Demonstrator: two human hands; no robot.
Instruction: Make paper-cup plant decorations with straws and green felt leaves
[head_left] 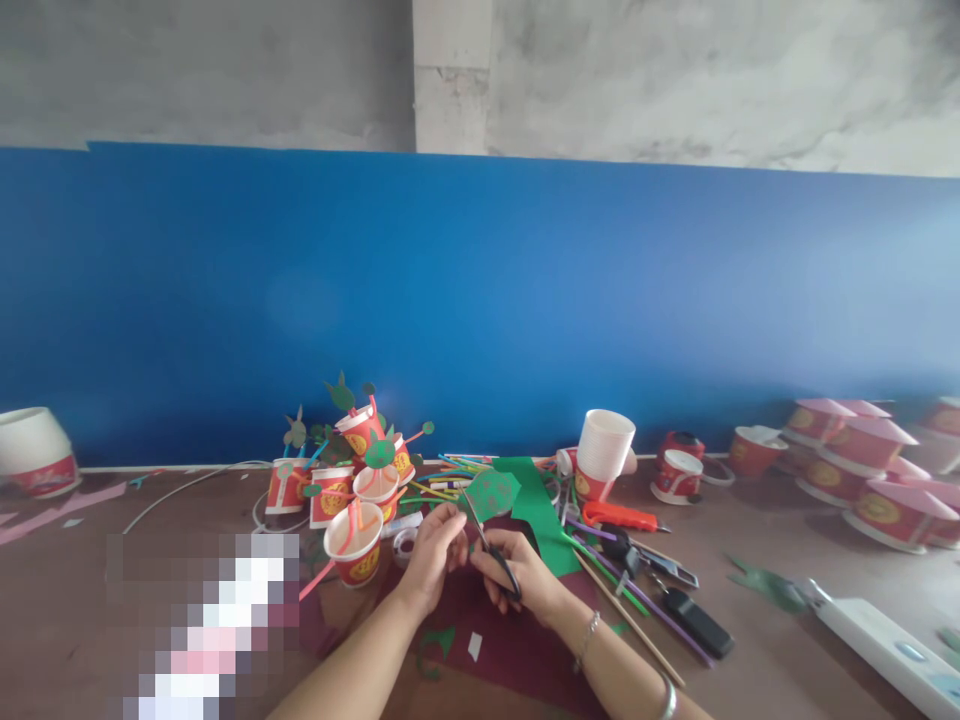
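Note:
My right hand (521, 575) grips black-handled scissors (501, 570), whose blades point up and away from me toward the left. Close beside them, my left hand (436, 552) has its fingers curled in a pinch; whatever lies between them is too small to make out. Just beyond the blades is a rounded piece of green paper (491, 494) with outlines on it. A larger green sheet (541, 515) extends behind my right hand. Beneath both hands lies a dark red sheet (495, 640), with green paper scraps (440, 642) and a white scrap (475, 647) on it.
Left of my hands stand paper cups (353, 543) with straws and green cutouts. A white cup stack (604, 445), an orange utility knife (621, 517), black key fob (697, 620), wooden stick (630, 620) and power strip (885, 650) lie rightward. Pink-topped cups (889, 515) stand far right.

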